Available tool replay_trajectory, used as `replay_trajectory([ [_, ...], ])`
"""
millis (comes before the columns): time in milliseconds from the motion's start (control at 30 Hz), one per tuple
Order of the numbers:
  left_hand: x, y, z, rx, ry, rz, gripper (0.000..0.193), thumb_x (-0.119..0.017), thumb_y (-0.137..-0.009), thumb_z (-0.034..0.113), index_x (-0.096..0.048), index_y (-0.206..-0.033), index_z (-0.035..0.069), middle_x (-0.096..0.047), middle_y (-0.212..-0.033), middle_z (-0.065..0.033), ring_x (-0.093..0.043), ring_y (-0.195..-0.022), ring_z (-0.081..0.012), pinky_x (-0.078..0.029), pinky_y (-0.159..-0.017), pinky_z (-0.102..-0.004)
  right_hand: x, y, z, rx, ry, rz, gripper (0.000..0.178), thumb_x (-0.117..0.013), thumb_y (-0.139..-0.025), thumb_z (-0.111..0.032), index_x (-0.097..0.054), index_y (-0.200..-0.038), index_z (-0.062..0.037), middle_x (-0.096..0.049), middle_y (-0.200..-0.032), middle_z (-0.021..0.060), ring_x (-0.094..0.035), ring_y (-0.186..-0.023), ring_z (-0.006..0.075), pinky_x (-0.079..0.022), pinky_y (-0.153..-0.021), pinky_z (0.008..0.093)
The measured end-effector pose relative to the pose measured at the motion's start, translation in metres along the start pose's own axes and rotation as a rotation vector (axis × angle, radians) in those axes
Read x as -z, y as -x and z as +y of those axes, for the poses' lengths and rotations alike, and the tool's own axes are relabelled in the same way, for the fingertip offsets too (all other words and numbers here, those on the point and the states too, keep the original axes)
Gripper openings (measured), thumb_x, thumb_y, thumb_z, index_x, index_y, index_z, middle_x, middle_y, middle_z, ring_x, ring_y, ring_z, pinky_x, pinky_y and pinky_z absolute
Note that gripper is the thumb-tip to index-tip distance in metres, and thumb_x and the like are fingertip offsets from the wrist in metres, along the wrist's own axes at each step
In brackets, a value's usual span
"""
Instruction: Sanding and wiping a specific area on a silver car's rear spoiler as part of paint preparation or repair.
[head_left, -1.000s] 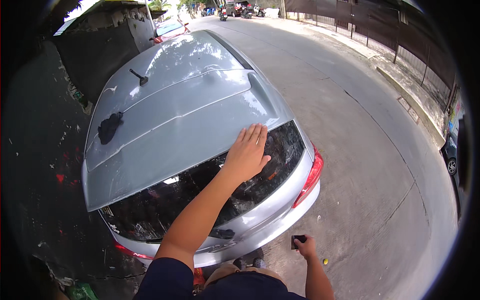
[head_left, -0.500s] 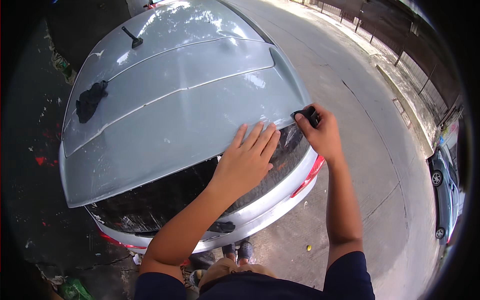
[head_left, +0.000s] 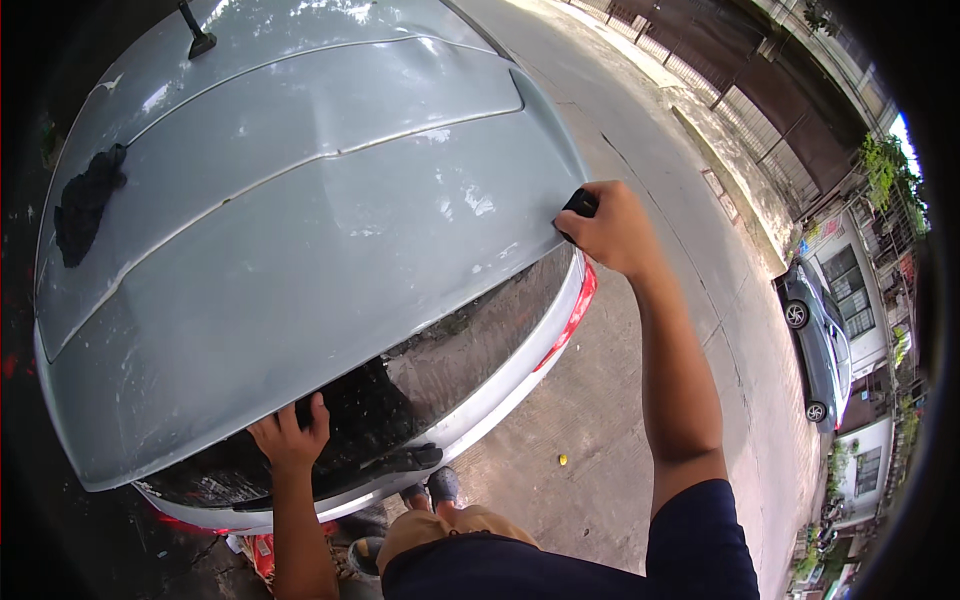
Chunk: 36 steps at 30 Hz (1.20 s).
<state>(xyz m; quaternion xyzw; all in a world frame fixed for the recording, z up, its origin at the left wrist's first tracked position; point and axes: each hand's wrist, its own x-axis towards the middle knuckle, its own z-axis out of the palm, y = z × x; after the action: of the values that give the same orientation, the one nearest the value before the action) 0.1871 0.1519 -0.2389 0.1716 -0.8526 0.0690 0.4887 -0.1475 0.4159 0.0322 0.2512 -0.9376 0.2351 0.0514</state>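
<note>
My right hand (head_left: 610,230) is closed round a small black block (head_left: 581,205) at the right rear corner of the grey spoiler (head_left: 330,240). Most of that block is covered by my fingers, and its exact kind does not show. Farther left, my left hand (head_left: 291,437) touches the spoiler's lower edge above the dark rear window (head_left: 350,410). Its fingers are apart, with the thumb out to the side and nothing held. Dull marks and scuffs show on the painted surface.
A crumpled black cloth (head_left: 88,205) lies on the car's left side, and a short antenna (head_left: 198,35) stands on the roof. Below the window is the rear wiper (head_left: 400,460). Concrete road (head_left: 640,420) runs along the right, with a parked grey car (head_left: 815,340) beyond.
My left hand has moved left and down from lying flat on the spoiler to its lower edge. My right hand keeps the black block at the corner. The view has shifted right.
</note>
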Motion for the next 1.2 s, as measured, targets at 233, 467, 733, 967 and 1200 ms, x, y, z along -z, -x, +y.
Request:
replay_trajectory([
  [233, -0.004, 0.020, -0.017, -0.006, 0.056, -0.024, 0.044, -0.078, -0.094, 0.036, -0.071, -0.121, 0.003, -0.063, -0.133, -0.0226, -0.053, -0.135, -0.0490, -0.033, -0.117, -0.0667, -0.004, 0.009, -0.027, 0.015, 0.018, -0.065, 0.032, -0.075, -0.075, -0.024, -0.071, -0.081, 0.0070, -0.058, -0.061, 0.0112, -0.056, -0.056, 0.0184, -0.047, -0.056, 0.0374],
  [467, -0.001, 0.021, -0.020, -0.034, 0.054, -0.021, 0.040, -0.079, -0.094, 0.034, -0.073, -0.120, 0.004, -0.065, -0.132, -0.0213, -0.057, -0.134, -0.0462, -0.034, -0.117, -0.0645, -0.013, 0.027, -0.056, 0.005, 0.037, -0.109, 0.033, -0.074, -0.074, -0.024, -0.068, -0.079, 0.0079, -0.060, -0.063, 0.0189, -0.061, -0.063, 0.0277, -0.051, -0.066, 0.0412],
  [733, -0.002, 0.031, -0.020, -0.005, 0.057, -0.050, 0.046, -0.079, -0.094, 0.032, -0.072, -0.129, 0.003, -0.063, -0.144, -0.0221, -0.057, -0.136, -0.0455, -0.036, -0.118, -0.0627, -0.014, 0.028, -0.058, -0.017, 0.059, -0.110, 0.036, -0.074, -0.076, -0.027, -0.073, -0.081, 0.0083, -0.068, -0.068, 0.0235, -0.070, -0.063, 0.0296, -0.057, -0.068, 0.0435],
  [967, -0.003, 0.028, -0.018, -0.021, 0.086, -0.015, 0.043, -0.080, -0.094, 0.030, -0.073, -0.127, 0.003, -0.067, -0.139, -0.0201, -0.060, -0.132, -0.0435, -0.038, -0.116, -0.0615, -0.007, 0.019, -0.052, -0.059, 0.058, -0.189, 0.035, -0.075, -0.076, -0.029, -0.071, -0.076, 0.0061, -0.063, -0.061, 0.0087, -0.062, -0.054, 0.0163, -0.048, -0.053, 0.0324],
  [1200, -0.002, 0.028, -0.016, 0.028, 0.134, -0.039, 0.037, -0.079, -0.094, 0.025, -0.075, -0.122, 0.002, -0.071, -0.132, -0.0190, -0.064, -0.126, -0.0430, -0.043, -0.112, -0.0589, 0.009, 0.008, -0.057, -0.101, 0.256, -0.147, 0.030, -0.074, -0.074, -0.022, -0.072, -0.079, 0.0069, -0.066, -0.066, 0.0195, -0.067, -0.062, 0.0317, -0.054, -0.065, 0.0433],
])
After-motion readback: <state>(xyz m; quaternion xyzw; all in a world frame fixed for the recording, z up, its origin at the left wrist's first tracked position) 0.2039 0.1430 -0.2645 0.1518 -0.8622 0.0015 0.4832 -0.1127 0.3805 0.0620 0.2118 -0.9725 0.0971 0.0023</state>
